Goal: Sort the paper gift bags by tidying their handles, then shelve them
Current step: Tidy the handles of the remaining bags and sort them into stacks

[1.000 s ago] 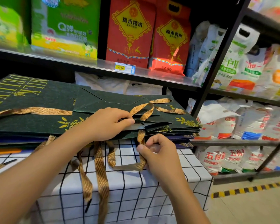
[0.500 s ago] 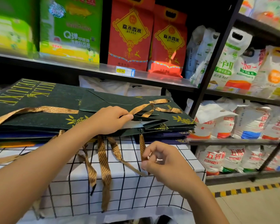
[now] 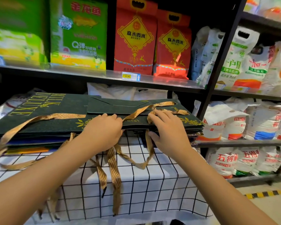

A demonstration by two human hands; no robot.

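Note:
A stack of flat dark green paper gift bags [image 3: 47, 120] with gold lettering lies on a table under a white grid-patterned cloth [image 3: 152, 184]. Gold ribbon handles [image 3: 113, 169] hang from the stack over the front edge; other gold ribbons [image 3: 162, 105] lie on top. My left hand [image 3: 102, 132] grips the stack's front edge at the middle, fingers on top. My right hand [image 3: 167, 129] clamps the same edge further right, fingers on top near the ribbons, thumb underneath.
Behind the table a black metal shelf [image 3: 104, 75] carries green boxes [image 3: 79, 33] and red rice bags [image 3: 135, 39]. A second rack at the right holds white rice sacks [image 3: 258, 120]. Yellow-black floor tape [image 3: 266, 193] runs at the lower right.
My right hand let go of the hanging ribbon below the table edge and rose onto the stack's front right edge. My left hand stayed on the stack.

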